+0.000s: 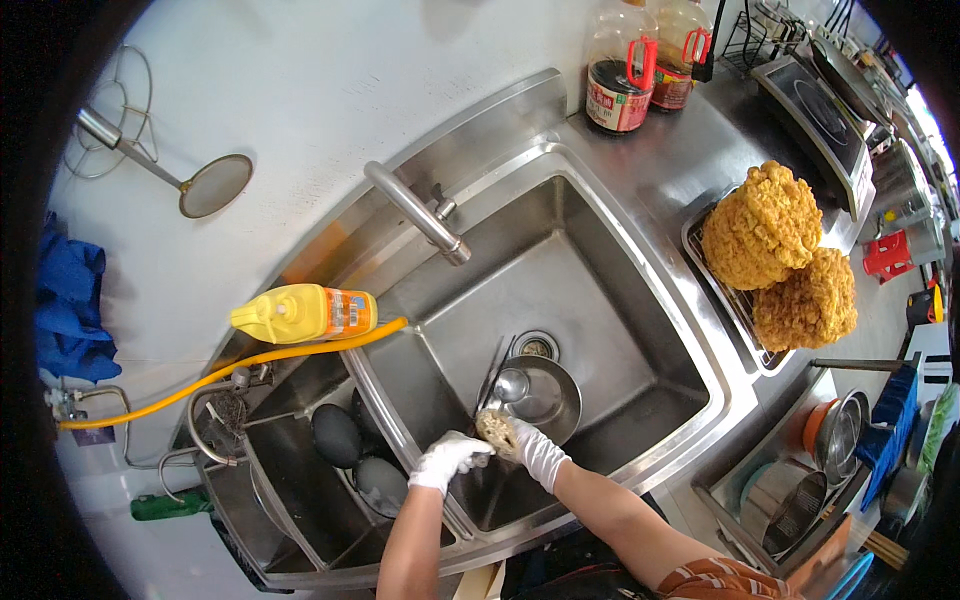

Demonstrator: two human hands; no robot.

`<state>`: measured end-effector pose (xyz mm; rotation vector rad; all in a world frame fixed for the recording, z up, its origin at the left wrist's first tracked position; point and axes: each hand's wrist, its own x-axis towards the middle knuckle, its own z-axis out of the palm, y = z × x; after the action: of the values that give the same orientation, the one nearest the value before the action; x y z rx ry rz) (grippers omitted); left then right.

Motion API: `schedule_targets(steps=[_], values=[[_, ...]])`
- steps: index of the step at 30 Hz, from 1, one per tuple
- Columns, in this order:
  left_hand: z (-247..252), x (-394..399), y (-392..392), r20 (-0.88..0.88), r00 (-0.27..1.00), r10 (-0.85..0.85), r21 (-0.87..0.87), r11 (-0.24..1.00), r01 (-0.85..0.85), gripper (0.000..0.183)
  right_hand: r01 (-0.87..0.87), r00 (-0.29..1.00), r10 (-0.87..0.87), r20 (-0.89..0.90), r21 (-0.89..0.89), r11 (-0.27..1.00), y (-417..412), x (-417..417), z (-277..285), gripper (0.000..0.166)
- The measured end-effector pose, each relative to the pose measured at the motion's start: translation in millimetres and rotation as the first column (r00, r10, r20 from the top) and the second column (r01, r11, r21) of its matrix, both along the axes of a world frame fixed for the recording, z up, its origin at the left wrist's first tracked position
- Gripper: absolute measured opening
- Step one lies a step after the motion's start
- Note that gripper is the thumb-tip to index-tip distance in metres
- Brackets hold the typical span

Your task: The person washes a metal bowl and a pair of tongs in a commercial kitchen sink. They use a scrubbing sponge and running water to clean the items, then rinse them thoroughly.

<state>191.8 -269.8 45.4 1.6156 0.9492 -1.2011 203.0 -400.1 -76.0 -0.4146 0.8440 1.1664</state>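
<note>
My right hand (pixel 534 448), in a white glove, grips a beige fibrous scrubbing pad (pixel 495 429) over the right basin of a steel sink (pixel 622 330). Close beside the pad is my white-gloved left hand (pixel 450 459), fingers curled. Thin dark sticks, probably chopsticks (pixel 493 373), run down to between the two hands; their lower ends are hidden, so I cannot tell whether the left hand holds them. Below the hands a round metal bowl or pan (pixel 559 397) rests on the basin floor by the drain (pixel 535 345). A rounded metal spoon or ladle head (pixel 512 385) shows inside it.
A curved faucet (pixel 420 214) reaches over the basin. A yellow detergent jug (pixel 300 311) and a yellow hose (pixel 225 371) are at the left. Dark rounded items (pixel 336 435) sit in the left basin. Two golden fried-looking lumps (pixel 761 225) are on a rack tray at right.
</note>
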Motion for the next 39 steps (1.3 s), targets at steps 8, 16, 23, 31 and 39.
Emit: schedule_targets(steps=[8, 16, 23, 31, 39], values=[[14.8, -60.4, -60.5, 0.167, 0.815, 0.556, -0.222, 0.826, -0.518, 0.019, 0.062, 0.995, -0.053, 0.088, -0.106, 0.992, -34.0, -18.2, 3.8, 0.031], [56.5, -75.0, -78.6, 0.367, 0.679, 0.636, -0.261, 0.771, -0.581, 0.019, 0.248, 0.954, -0.261, 0.150, 0.098, 0.964, -35.7, 62.7, 31.0, 0.030], [46.2, -91.0, -62.2, 0.438, 0.664, 0.606, -0.255, 0.792, -0.555, 0.019, 0.171, 0.976, -0.159, 0.147, -0.073, 0.983, -28.3, 11.5, 78.0, 0.032], [65.7, -102.3, -85.2, 0.567, 0.631, 0.529, -0.204, 0.833, -0.515, 0.018, 0.221, 0.963, -0.269, -0.002, 0.574, 0.788, -30.5, 80.4, 43.5, 0.033], [49.3, -127.8, -96.9, 0.628, 0.604, 0.491, -0.122, 0.828, -0.547, 0.018, 0.177, 0.984, -0.171, 0.055, -0.130, 0.976, -36.6, 37.8, 119.2, 0.022]])
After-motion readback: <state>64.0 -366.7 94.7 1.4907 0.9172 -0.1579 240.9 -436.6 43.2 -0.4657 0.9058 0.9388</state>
